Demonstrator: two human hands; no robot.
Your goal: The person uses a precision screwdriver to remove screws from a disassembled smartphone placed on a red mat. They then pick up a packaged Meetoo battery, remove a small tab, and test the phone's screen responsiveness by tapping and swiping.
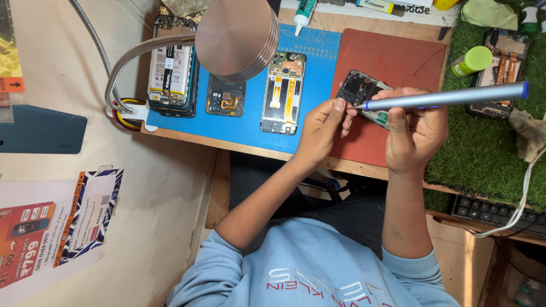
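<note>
My right hand (415, 128) grips a grey screwdriver with blue trim (449, 98), its tip pointing left onto a small opened phone part with a circuit board (359, 91). That part lies over the red mat (392, 57). My left hand (321, 126) pinches the part's near left edge with thumb and fingers. Both forearms reach up from my light blue sweater.
On the blue mat (318, 57) lie an opened phone frame (283, 94), a dark back cover (226, 95) and a stack of phones with a battery showing (172, 68). A round lamp head (236, 37) hangs over them. Green turf (483, 148) holds another opened phone (500, 68) and a green-capped bottle (471, 61). A keyboard (495, 213) sits lower right.
</note>
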